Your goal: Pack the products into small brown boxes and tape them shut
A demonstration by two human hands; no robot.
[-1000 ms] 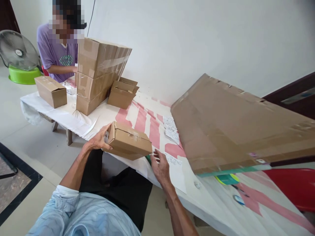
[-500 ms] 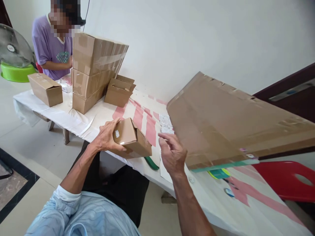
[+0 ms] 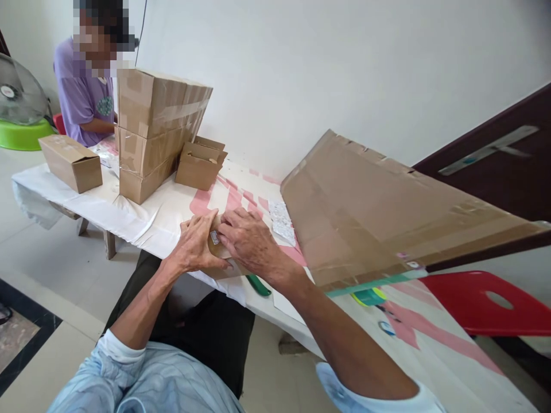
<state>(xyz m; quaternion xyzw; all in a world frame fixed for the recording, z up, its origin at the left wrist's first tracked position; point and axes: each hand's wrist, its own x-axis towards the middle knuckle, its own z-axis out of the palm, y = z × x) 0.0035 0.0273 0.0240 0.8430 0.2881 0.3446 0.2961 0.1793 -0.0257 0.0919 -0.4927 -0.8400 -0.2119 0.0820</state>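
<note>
A small brown cardboard box (image 3: 224, 269) sits at the front edge of the table, with a small white label on its left part. My left hand (image 3: 197, 242) grips the box's left end, thumb along the near side. Across the top of the box lies my right hand (image 3: 247, 235), its fingers bent and pressed near the label; it covers much of the box, and anything under the fingertips is hidden. A dark green curved tool (image 3: 259, 285) lies just right of the box.
Stacked taped boxes (image 3: 150, 132), an open box (image 3: 200, 164) and a closed box (image 3: 71, 162) stand on the left of the table (image 3: 142, 226). Beyond them sits a person (image 3: 81, 86) in purple. A large cardboard sheet (image 3: 370, 212), tape (image 3: 370, 296) and a red stool (image 3: 482, 304) are right.
My right hand has moved left onto the box and now covers much of its top. My left hand still holds the box's left end. The whole view has shifted slightly.
</note>
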